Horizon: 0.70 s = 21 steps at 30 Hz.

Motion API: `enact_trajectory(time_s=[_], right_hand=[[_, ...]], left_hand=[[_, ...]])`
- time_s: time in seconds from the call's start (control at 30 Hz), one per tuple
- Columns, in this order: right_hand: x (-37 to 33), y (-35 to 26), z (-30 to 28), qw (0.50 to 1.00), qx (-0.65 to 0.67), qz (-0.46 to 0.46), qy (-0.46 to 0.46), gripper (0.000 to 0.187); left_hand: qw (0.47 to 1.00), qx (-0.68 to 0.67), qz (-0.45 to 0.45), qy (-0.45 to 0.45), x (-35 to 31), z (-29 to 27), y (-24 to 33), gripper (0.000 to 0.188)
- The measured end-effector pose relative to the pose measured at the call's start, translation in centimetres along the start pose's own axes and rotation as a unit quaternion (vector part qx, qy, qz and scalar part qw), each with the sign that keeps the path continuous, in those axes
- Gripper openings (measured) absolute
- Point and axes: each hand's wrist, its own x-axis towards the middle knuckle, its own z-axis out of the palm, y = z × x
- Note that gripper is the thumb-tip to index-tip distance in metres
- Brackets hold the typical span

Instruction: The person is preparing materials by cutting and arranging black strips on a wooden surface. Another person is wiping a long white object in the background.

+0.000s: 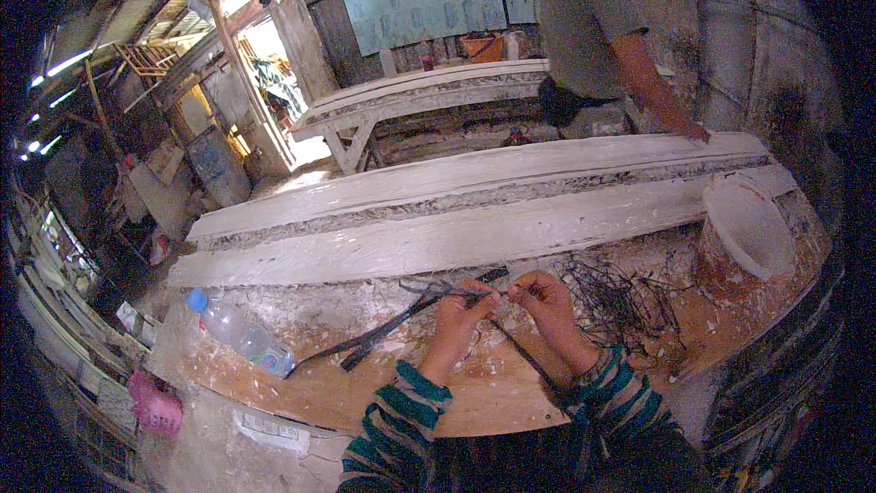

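Over the near part of the work table [511,402], both of my hands are raised close together with fingertips pinched. My left hand [458,318] is closed on a thin black strip [517,347], which runs down toward my right sleeve. A lighter loose end sticks out to the left of that hand. With thumb and finger together, my right hand [551,312] grips the strip near the left fingertips. Flat black strips [372,344] lie crossed on the table by my left hand. Beside my right hand is a tangled heap of thin black strands [630,301].
Long white-coated boards [411,242] cross the table beyond my hands. A whitish, stained bucket [748,233] stands at the right. On the left lies a clear plastic bottle [239,336] with a blue cap. Another person [589,32] reaches to the far board. A bench [429,89] stands behind.
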Motion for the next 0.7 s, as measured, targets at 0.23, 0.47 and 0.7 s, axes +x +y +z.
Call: enact_trajectory(time_s=[0.23, 0.47, 0.7], right_hand=[[0.4, 0.1, -0.1, 0.988, 0.152, 0.008, -0.028, 0.006], [-0.2, -1.1, -0.3, 0.989, 0.105, 0.021, -0.104, 0.012], [0.1, 0.8, -0.4, 0.988, 0.046, 0.037, -0.140, 0.017]], left_hand=[[0.996, 0.044, 0.070, -0.025, -0.1, 0.5, -0.4, 0.010], [0.998, 0.044, 0.021, 0.037, 0.1, -0.3, 0.2, 0.014], [0.998, 0.044, 0.028, 0.018, 0.1, -0.3, -0.3, 0.009]])
